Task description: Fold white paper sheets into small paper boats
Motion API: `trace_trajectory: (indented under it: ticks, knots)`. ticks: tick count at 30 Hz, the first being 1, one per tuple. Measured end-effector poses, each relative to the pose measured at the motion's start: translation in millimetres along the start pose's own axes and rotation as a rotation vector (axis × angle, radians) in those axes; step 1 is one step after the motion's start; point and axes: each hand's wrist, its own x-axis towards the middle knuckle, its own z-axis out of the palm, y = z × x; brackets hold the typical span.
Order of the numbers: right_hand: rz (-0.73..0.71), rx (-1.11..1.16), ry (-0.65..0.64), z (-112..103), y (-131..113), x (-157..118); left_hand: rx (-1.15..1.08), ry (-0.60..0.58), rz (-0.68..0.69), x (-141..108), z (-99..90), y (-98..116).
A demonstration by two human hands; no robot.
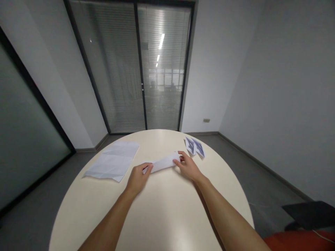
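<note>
Between my hands is a long, narrow strip of white paper (163, 163), apparently folded, held just over the table and tilted up toward the right. My left hand (138, 177) pinches its left end, thumb on top. At the other end, my right hand (188, 166) grips the paper between thumb and fingers; some of those fingertips are hidden behind it. To the left lies a large creased sheet of white paper (113, 161), flat on the table. Beyond my right hand stands a small folded paper piece with dark printing (195, 146).
The round cream table (162, 212) fills the lower middle. A glass door with blinds (163, 69) stands behind it, and a wall socket (206, 120) is at the right. Near the lower right corner are a black flat object (310, 214) and something red (298, 240).
</note>
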Motion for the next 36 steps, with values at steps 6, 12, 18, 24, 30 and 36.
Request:
trace_trajectory:
  ticks: [6, 12, 18, 24, 30, 36]
  knots:
    - [-0.065, 0.172, 0.035, 2.3, -3.5, 1.7, -0.108, 0.097, -0.048, 1.8, -1.0, 12.3]
    - [-0.029, 0.297, 0.134, 0.3, -12.9, 4.8, -0.197, 0.148, -0.106, 3.5, -3.4, 18.6]
    - [0.051, 0.322, 0.187, 1.6, -10.5, 9.0, -0.431, 0.092, -0.240, 4.0, -2.1, 15.5]
    - [0.069, 0.352, 0.227, 4.2, 3.7, 11.9, -0.220, 0.091, -0.264, 4.9, 3.3, -6.2]
    - [0.028, 0.172, 0.056, 6.7, 10.6, 7.9, 0.262, -0.062, 0.030, -5.8, 7.4, -4.4]
    - [0.001, 0.046, -0.005, 5.3, 4.4, 3.1, 0.349, -0.500, 0.247, -20.0, 11.9, 9.6]
